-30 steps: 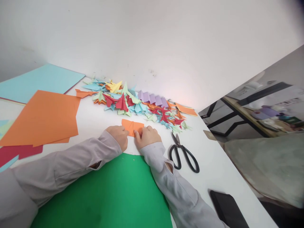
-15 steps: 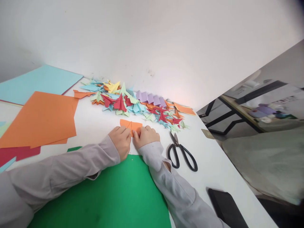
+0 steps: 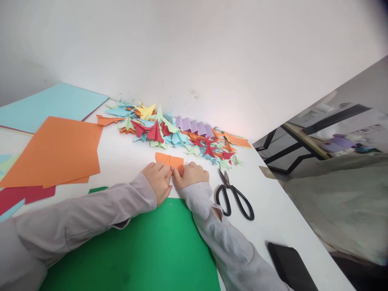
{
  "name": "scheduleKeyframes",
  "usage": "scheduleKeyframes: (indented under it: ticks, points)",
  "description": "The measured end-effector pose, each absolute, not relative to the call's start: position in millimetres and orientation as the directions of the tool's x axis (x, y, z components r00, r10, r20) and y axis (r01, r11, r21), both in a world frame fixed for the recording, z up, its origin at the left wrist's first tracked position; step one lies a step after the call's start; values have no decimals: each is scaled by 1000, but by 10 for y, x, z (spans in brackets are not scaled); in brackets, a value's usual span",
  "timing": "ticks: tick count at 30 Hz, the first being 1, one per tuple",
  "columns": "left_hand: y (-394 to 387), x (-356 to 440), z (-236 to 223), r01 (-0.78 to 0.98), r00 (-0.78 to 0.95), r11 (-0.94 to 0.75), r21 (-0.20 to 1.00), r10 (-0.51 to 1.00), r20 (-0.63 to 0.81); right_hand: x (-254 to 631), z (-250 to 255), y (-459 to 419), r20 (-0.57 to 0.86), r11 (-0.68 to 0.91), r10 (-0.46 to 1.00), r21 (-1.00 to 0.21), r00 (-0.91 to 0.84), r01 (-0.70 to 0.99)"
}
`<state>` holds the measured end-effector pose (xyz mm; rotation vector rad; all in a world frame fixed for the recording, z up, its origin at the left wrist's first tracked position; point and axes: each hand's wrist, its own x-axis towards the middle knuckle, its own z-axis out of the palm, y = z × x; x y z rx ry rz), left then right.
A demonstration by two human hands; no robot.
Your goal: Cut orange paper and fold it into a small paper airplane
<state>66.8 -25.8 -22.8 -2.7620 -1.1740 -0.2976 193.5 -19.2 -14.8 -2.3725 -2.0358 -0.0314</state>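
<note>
A small piece of orange paper (image 3: 163, 158) with a crease down its middle lies flat on the white table. Both hands press on its near edge. My left hand (image 3: 157, 182) has its fingers curled, with the fingertips at the paper's lower middle. Just to the right, my right hand (image 3: 191, 175) is closed, its thumb on the paper near the crease. The thumbs and fingertips almost meet, covering the paper's lower edge. Below the wrists a large green sheet (image 3: 145, 246) spreads under both forearms.
Folded paper planes (image 3: 154, 131) in several colours are heaped along the wall. Black-handled scissors (image 3: 232, 194) lie right of my right hand, with a black flat device (image 3: 291, 262) nearer me. Larger orange sheets (image 3: 60, 153) and a light blue sheet (image 3: 54, 105) lie left.
The left fingers have shifted slightly along the paper's near edge, closer to the right thumb. The whole view has moved a little; the paper remains under both hands.
</note>
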Motion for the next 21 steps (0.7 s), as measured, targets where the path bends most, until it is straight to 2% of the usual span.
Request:
scheduleKeyframes:
  ticks: [11,16,21]
  points:
    - [-230,660,-190,743,664,-668,-49,725,183,1983,-150,-247,-2,-76,997,10,76,997]
    - [-238,657,-179,744,664,-665,-63,725,183,2004,-189,-278,34,-64,998,54,62,996]
    - [-234,658,-173,746,660,-664,-46,730,178,2110,-275,-270,69,-91,994,18,90,996]
